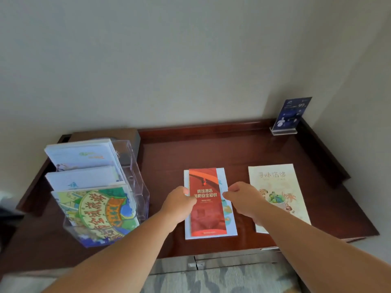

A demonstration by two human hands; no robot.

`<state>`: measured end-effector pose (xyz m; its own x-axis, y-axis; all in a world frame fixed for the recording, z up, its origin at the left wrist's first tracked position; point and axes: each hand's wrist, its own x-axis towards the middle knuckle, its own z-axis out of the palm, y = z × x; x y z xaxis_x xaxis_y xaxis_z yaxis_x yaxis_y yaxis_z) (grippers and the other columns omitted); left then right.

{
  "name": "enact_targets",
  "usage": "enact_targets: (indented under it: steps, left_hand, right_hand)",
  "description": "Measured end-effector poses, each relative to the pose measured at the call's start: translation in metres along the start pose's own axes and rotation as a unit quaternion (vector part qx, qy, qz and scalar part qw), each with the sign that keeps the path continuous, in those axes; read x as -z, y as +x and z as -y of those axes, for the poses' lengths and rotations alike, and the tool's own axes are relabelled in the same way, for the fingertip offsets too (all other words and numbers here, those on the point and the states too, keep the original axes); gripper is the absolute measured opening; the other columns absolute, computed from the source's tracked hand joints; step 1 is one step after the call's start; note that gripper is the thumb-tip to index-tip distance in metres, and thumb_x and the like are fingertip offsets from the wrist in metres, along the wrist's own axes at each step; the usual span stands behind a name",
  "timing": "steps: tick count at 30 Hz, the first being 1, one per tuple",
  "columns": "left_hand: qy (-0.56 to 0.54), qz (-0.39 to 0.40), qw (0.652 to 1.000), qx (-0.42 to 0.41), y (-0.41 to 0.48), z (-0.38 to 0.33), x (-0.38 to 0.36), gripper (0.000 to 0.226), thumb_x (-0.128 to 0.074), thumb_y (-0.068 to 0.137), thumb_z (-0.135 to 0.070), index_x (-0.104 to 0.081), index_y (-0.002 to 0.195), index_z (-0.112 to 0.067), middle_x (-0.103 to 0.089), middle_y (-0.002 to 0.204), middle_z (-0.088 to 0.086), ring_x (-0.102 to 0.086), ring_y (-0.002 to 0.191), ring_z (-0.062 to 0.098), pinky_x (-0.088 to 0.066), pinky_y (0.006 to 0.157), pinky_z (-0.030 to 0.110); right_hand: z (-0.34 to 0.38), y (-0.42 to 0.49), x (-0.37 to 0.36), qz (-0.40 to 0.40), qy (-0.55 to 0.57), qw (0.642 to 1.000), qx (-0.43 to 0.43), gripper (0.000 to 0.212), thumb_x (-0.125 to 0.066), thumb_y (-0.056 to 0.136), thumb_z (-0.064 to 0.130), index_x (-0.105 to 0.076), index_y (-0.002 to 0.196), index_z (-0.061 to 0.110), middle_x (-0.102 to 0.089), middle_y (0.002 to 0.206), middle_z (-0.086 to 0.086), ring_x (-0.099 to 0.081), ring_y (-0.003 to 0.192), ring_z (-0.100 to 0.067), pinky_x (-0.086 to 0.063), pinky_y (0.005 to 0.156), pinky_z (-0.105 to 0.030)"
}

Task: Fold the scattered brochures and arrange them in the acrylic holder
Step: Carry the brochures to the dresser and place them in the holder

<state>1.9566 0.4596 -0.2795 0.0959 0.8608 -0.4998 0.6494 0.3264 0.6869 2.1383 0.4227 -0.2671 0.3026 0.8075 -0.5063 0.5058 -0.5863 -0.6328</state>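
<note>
A folded red brochure point(206, 210) lies on top of a pale blue brochure point(229, 218) at the middle of the dark wooden table point(211, 149). My left hand point(179, 203) pinches the red brochure's left edge. My right hand point(243, 197) pinches the stack's right edge, and I cannot tell which sheet it holds. A cream brochure point(279, 193) with a food picture lies flat to the right. The clear acrylic holder point(137, 187) stands at the left with three tiers, each holding brochures, a green and yellow one point(99, 210) in front.
A small blue sign in an acrylic stand point(291, 115) sits at the table's back right corner. A raised rim runs round the table's back and sides. The wall is close behind. Patterned carpet lies below the front edge.
</note>
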Motion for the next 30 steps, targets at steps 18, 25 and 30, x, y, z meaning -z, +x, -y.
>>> enact_targets:
  steps: [18, 25, 30]
  left_hand:
    - [-0.135, 0.007, 0.988, 0.072, 0.010, -0.009, -0.019, 0.016, -0.056, 0.094, -0.009, -0.071, 0.097, -0.013, -0.071, 0.104, 0.012, -0.067, 0.098, 0.030, -0.054, 0.080, 0.038]
    - [-0.137, -0.005, 0.990, -0.025, -0.013, -0.030, 0.027, 0.016, -0.058, 0.094, -0.011, -0.071, 0.095, -0.020, -0.073, 0.102, 0.007, -0.069, 0.090, 0.025, -0.052, 0.073, 0.034]
    - [-0.118, -0.050, 0.988, -0.088, -0.028, -0.034, 0.058, 0.010, -0.063, 0.090, -0.017, -0.063, 0.100, -0.019, -0.069, 0.100, 0.004, -0.065, 0.089, 0.022, -0.052, 0.078, 0.039]
  right_hand:
    - [-0.008, 0.023, -0.021, 0.083, 0.195, 0.972, -0.105, 0.016, -0.058, 0.096, 0.028, -0.062, 0.099, 0.013, -0.070, 0.100, -0.010, -0.067, 0.088, -0.026, -0.058, 0.071, -0.038]
    - [0.029, 0.013, -0.004, -0.006, 0.220, 0.975, 0.006, 0.015, -0.057, 0.094, 0.006, -0.066, 0.084, 0.013, -0.068, 0.083, -0.010, -0.064, 0.071, -0.021, -0.058, 0.066, -0.037]
    - [0.058, -0.020, 0.006, -0.043, 0.211, 0.973, 0.079, 0.016, -0.055, 0.097, 0.012, -0.064, 0.085, 0.016, -0.070, 0.084, -0.005, -0.065, 0.071, -0.016, -0.052, 0.048, -0.022]
